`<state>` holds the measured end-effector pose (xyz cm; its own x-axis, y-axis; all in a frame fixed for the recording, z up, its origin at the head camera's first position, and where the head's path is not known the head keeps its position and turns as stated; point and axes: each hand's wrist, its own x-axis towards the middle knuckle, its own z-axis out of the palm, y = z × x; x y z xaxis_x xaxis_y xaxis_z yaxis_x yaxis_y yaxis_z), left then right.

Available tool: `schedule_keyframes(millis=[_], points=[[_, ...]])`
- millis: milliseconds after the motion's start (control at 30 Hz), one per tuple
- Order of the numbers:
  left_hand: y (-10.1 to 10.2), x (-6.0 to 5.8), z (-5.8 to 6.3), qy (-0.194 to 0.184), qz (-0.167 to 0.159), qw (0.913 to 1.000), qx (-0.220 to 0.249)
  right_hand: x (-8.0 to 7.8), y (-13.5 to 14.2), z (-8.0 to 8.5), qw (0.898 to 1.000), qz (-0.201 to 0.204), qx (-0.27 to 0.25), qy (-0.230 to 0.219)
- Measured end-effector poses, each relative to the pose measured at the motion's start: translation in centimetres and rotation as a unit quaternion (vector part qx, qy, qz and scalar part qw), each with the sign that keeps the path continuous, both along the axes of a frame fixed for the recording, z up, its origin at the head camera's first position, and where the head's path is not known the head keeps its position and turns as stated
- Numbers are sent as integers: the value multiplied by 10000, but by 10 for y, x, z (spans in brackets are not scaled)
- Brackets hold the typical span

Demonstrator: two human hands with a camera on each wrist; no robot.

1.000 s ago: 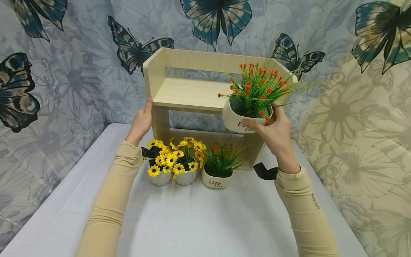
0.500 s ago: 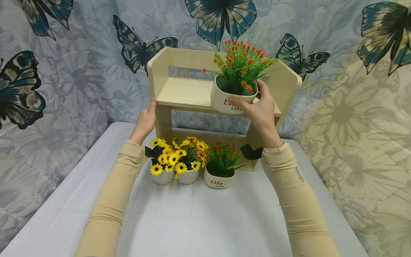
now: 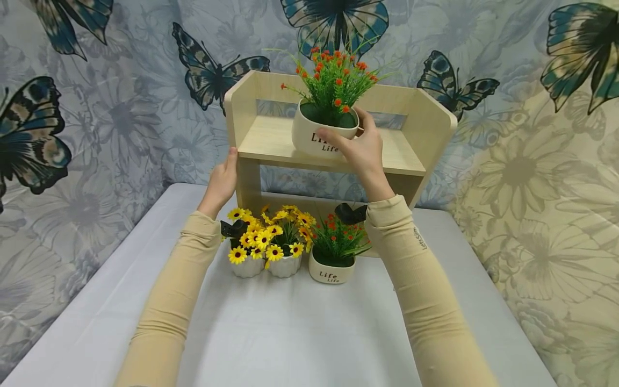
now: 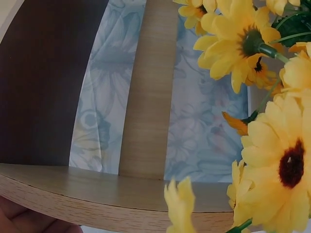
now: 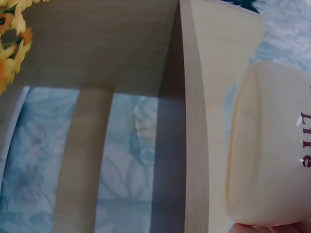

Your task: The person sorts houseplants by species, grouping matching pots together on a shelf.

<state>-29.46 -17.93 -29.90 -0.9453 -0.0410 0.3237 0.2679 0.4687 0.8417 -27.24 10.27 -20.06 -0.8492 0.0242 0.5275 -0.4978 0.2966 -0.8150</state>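
My right hand (image 3: 361, 148) grips a white "Life" flowerpot (image 3: 309, 131) of grass and orange-red flowers, thumb on the front and fingers round the right side. The pot is upright at the front of the wooden shelf unit's (image 3: 275, 137) upper board. In the right wrist view, a gap shows between the pot's base (image 5: 243, 145) and the board (image 5: 197, 145). My left hand (image 3: 221, 183) holds the unit's left side panel, its thumb at the front edge. Part of that hand's fingers (image 4: 36, 221) shows outside the panel in the left wrist view.
Before the unit, two white pots of yellow flowers (image 3: 261, 236) stand side by side on the white-clothed table (image 3: 290, 333). A second "Life" pot (image 3: 331, 271) with red flowers stands to their right. A butterfly-patterned cloth (image 3: 130, 123) hangs behind.
My right hand has carried the flowerpot left and upward, from the unit's right front to the upper board's middle. My left hand stays at the side panel.
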Motion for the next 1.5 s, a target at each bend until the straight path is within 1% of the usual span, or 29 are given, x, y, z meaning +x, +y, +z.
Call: schedule_keyframes(millis=[100,333,533,633,767,1033,1200,1367,1500], points=[[0,0,-1,-6,12,10000,-57,-4,-7,0,9998,72,-127,-95],[0,0,-2,8,1,9998,-185,-12,-24,3,9992,180,-223,-282],[0,-1,0,-27,61,9998,-186,-19,-37,7,9988,120,-274,-376],[-1,-1,1,-25,67,9998,-175,-22,-42,6,9980,168,-402,-453],[-1,-2,1,-15,50,9999,-164,-25,-46,3,9974,224,-446,-512],[-1,-1,2,15,100,9997,-233,-28,-49,-2,9983,102,-312,-487],[0,0,2,-30,47,9999,-163,-30,-51,-3,9984,3,-171,-542],[0,-1,1,-15,100,9998,-189,-33,-54,-7,9979,-8,-91,-636],[0,-1,0,-30,108,9997,-211,-33,-55,-9,9982,4,-95,-597]])
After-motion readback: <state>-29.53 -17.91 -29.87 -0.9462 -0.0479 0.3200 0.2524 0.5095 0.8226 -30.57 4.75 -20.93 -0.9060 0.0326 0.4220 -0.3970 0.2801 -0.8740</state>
